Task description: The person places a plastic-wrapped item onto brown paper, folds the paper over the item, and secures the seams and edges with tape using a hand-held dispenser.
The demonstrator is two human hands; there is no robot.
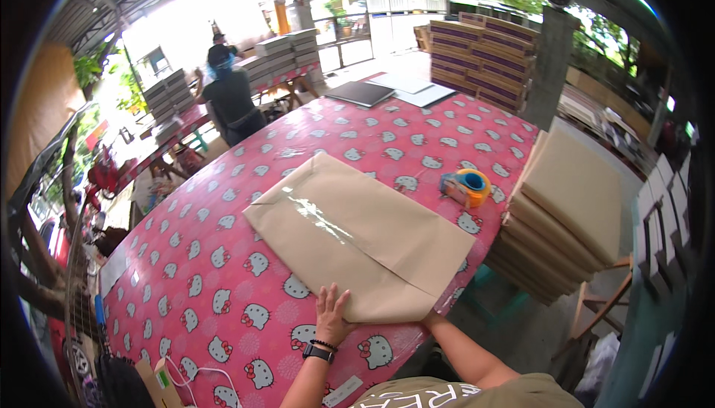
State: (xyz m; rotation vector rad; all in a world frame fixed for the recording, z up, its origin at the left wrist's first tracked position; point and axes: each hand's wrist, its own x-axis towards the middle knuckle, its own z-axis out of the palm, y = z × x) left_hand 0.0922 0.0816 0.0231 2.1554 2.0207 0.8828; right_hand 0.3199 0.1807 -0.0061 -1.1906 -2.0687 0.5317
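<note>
A large flat parcel wrapped in brown kraft paper (372,229) lies at a slant on the table, with a shiny strip of clear tape along part of its seam. My left hand (333,312) rests at its near left edge, fingers spread and flat, thumb against the paper. At the near right corner is my right hand (432,321); the parcel's edge hides its fingers, so I cannot tell how they are bent. Beyond the parcel's right side sits a yellow-orange tape dispenser (477,188) with a blue core.
The pink patterned tablecloth (261,318) covers the table. To the right stands a tall stack of brown wrapped parcels (570,199). Dark and white boards (361,93) lie at the far edge. Stacked cartons (484,58) rise behind. Another person (229,99) stands at a farther table.
</note>
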